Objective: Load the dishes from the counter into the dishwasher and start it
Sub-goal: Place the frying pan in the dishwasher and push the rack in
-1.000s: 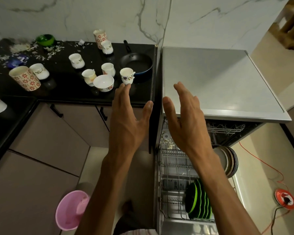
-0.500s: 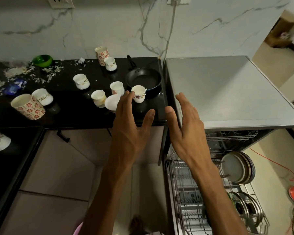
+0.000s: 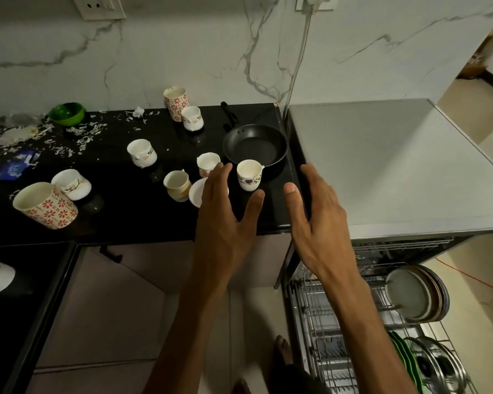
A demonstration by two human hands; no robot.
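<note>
both hands, left hand point(image 3: 222, 223) and right hand point(image 3: 319, 220), reach forward, fingers spread

cups point(image 3: 249, 175) upright on black counter point(image 3: 131, 214) | dishwasher point(image 3: 382, 317) open, part-loaded

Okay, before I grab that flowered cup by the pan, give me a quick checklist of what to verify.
1. Left hand empty and open: ok.
2. Right hand empty and open: ok.
3. Flowered cup upright, with open counter in front of it: ok.
4. Neighbours: frying pan right behind the cup, white bowl under the left fingers; touching or not: cannot tell.
5. Dishwasher rack pulled out with free space: ok.
6. Cup empty inside: cannot tell.
</note>
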